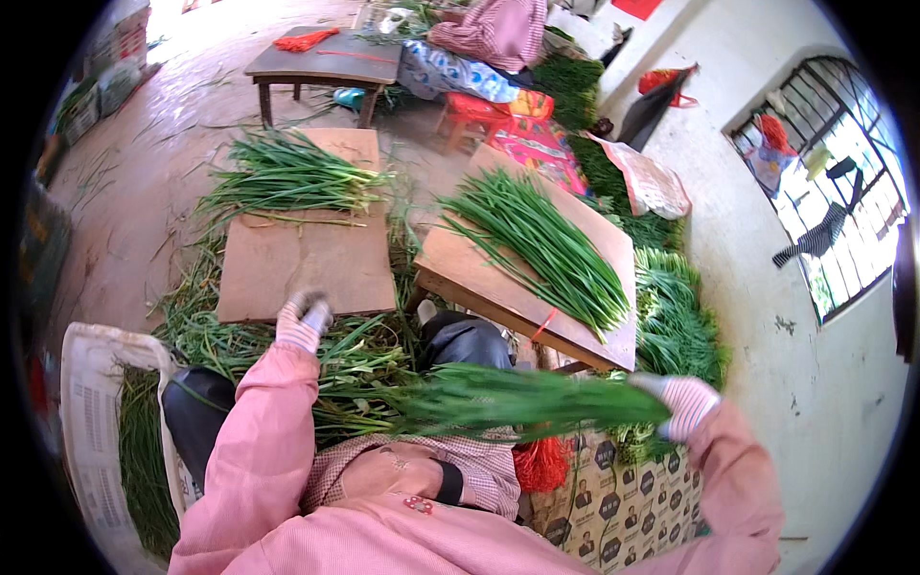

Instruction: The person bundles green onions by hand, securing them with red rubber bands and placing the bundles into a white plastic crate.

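My right hand, in a striped glove with grey fingers, is closed around one end of a long bunch of garlic chives. The bunch stretches leftward across my lap, blurred by motion. My left hand, gloved alike, is at the near edge of a brown board; its fingers look slightly apart, with nothing visible in them. On that board's far half lies a loose pile of chives, pale ends to the right. A neater bundle of chives lies slantwise on the small wooden table to the right.
Loose leaves heap below the board. A white plastic crate with greens stands at my left. Red ties hang by my right knee. Stacked chives line the right wall. Another person sits beyond, near a dark table.
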The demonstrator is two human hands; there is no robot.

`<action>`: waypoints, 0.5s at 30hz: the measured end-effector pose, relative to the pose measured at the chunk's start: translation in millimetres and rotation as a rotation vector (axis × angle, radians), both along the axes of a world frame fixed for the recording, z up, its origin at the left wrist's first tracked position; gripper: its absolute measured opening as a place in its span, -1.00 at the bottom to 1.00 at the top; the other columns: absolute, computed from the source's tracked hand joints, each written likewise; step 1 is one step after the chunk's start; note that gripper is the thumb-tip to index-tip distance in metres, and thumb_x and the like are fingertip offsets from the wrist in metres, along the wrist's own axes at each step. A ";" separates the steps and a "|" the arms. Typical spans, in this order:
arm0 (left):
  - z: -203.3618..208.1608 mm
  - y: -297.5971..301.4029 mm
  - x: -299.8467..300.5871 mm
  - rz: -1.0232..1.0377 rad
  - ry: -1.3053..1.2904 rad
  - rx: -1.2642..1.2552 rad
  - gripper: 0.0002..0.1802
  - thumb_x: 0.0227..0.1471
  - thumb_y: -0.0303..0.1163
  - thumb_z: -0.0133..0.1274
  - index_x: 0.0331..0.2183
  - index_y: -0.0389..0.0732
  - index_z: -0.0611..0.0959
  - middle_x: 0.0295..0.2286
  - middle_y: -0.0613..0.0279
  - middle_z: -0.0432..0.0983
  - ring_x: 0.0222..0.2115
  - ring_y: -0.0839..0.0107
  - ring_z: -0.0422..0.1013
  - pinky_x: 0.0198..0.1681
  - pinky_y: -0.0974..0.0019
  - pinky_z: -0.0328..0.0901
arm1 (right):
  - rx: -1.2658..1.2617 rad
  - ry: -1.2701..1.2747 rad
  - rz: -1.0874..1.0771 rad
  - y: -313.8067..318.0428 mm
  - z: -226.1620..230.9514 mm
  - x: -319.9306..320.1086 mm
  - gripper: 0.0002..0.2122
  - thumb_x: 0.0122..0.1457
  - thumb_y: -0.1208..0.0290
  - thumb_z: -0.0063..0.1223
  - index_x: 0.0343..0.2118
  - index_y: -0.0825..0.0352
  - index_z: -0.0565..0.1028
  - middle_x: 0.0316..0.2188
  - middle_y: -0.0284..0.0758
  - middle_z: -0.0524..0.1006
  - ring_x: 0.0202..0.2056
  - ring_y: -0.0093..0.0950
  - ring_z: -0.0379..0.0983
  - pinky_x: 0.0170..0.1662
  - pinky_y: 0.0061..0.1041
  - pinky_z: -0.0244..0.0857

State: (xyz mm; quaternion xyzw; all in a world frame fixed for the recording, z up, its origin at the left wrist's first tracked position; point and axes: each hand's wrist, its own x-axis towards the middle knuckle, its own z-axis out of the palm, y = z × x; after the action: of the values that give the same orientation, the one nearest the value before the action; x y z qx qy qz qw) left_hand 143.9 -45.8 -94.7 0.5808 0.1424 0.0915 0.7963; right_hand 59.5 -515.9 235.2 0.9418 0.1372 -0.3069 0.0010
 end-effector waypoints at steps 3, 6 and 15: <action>21.6 -41.4 -24.7 -0.285 -0.129 0.845 -0.67 -0.17 -0.48 0.13 -0.24 -0.25 0.57 -0.36 0.08 0.53 -0.30 0.24 0.46 -0.17 0.32 0.31 | 0.196 -0.228 0.046 -1.9 29.0 39.4 -0.35 -0.21 0.64 0.11 0.06 0.14 0.28 -0.24 -0.19 0.51 -0.22 -0.39 0.46 -0.14 -0.47 0.33; 9.7 -29.4 -39.5 -0.403 -0.110 1.191 -0.44 -0.21 -0.24 0.16 -0.12 -0.24 0.47 -0.16 -0.04 0.41 -0.12 0.03 0.33 -0.03 0.19 0.22 | 0.279 -0.554 0.007 15.8 77.6 91.9 -0.34 -0.30 0.69 0.05 0.03 0.21 0.30 -0.26 -0.28 0.51 -0.16 -0.50 0.42 -0.11 -0.54 0.29; 8.5 -43.2 -39.5 -0.460 -0.062 1.381 -0.50 -0.23 -0.16 0.17 -0.21 -0.23 0.55 -0.22 -0.03 0.45 -0.17 0.06 0.37 -0.06 0.16 0.25 | 0.627 -0.868 -0.102 -47.5 71.9 255.1 -0.18 -0.27 0.61 0.13 0.17 0.21 0.07 -0.19 -0.28 0.43 -0.14 -0.49 0.34 -0.07 -0.55 0.23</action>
State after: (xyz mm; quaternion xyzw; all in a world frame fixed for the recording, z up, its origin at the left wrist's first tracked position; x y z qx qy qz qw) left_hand 104.4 -89.0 -86.2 0.9632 -0.0961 0.0070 0.2508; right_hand 314.5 -563.4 307.0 0.9426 0.1634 0.1667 -0.2387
